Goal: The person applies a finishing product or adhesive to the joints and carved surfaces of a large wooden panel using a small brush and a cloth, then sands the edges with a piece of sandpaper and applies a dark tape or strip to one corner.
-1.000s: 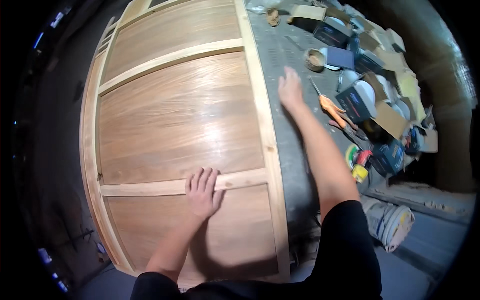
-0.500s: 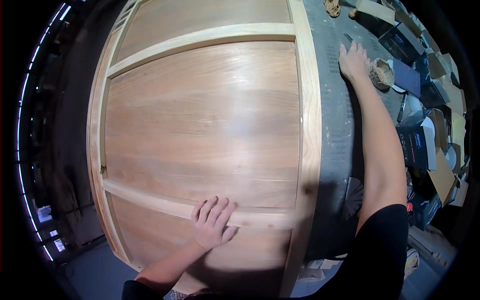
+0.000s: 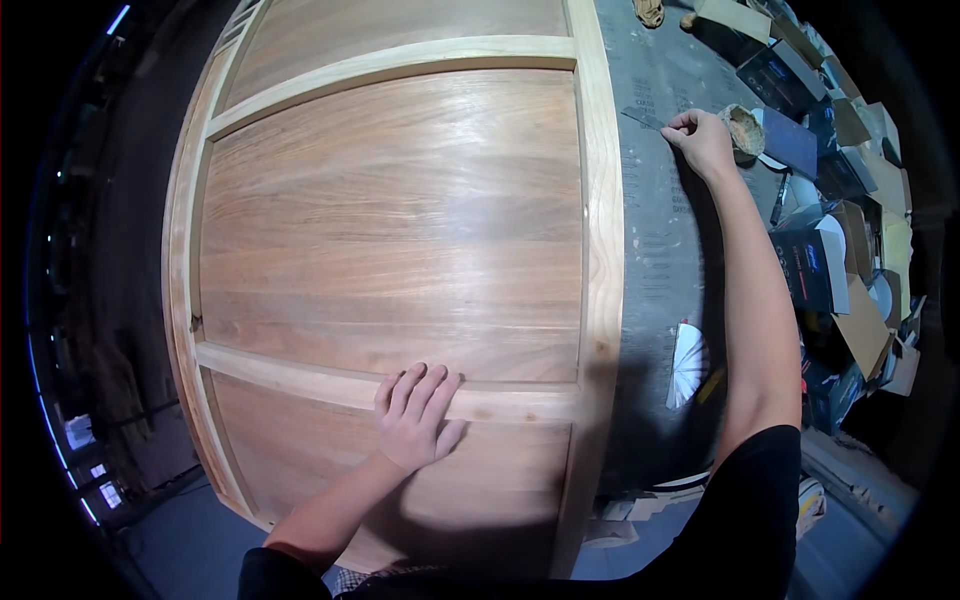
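A large framed wooden panel [image 3: 400,220] with pale rails and brown inset boards fills the middle. My left hand [image 3: 415,415] rests flat on its lower cross rail [image 3: 505,402], fingers stretched out. My right hand [image 3: 705,145] is out over the dark grey board to the right of the panel, its fingers pinched on one end of a thin, narrow tool [image 3: 643,119]. The tool points left toward the frame; its exact kind is too small to make out. Just right of that hand stands a round, crusted tub [image 3: 743,133] of tan stuff.
Along the right lie several open dark cartons [image 3: 810,265] and a blue box [image 3: 790,142]. A pleated white fan-shaped piece [image 3: 687,366] lies on the dark grey board [image 3: 655,275]. At the far end sits a tan bundle [image 3: 649,12].
My right hand has gone from open above the board to pinching the thin tool. The view has shifted a little; my left hand stays on the rail.
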